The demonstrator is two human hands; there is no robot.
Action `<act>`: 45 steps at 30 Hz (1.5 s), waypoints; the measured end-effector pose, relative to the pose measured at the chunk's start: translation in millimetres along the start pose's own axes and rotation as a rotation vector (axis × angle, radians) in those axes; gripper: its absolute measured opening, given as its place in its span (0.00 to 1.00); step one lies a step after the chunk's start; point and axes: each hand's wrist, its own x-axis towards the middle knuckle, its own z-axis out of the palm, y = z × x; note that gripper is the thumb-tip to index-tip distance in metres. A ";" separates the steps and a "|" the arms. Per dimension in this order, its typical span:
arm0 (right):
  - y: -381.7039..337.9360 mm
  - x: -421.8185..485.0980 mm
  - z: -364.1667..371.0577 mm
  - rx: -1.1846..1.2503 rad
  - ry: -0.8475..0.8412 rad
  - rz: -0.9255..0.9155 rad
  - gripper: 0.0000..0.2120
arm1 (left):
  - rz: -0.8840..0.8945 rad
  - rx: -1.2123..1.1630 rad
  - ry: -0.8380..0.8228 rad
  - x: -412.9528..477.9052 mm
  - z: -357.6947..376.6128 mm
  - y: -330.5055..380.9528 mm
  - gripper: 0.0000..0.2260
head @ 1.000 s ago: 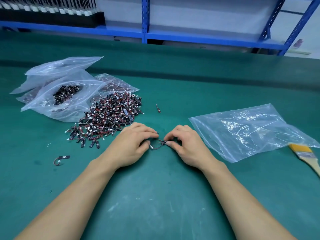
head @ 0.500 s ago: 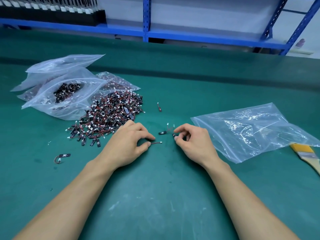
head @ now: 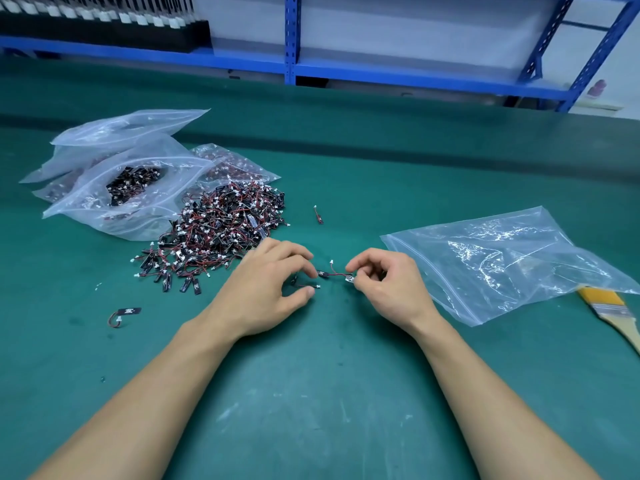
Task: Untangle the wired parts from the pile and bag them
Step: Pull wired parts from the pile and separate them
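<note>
both hands have drawn apart on the table (head: 311,410) since one second ago, splitting the tangle in two. left hand (head: 266,289): thumb and forefinger pinch the first wired part (head: 308,285). right hand (head: 388,289): fingertips pinch the second wired part (head: 337,274) by its end, wire trailing left. clear bag (head: 502,265) lies flat just right of the right hand, brush (head: 613,306) beside it. pile (head: 221,230) sits just beyond the left hand, against the filled bags (head: 121,188).
</note>
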 end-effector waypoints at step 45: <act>7.5 1.1 -0.3 -0.260 0.042 0.060 0.04 | -0.078 0.003 0.029 0.4 -2.9 -7.5 0.14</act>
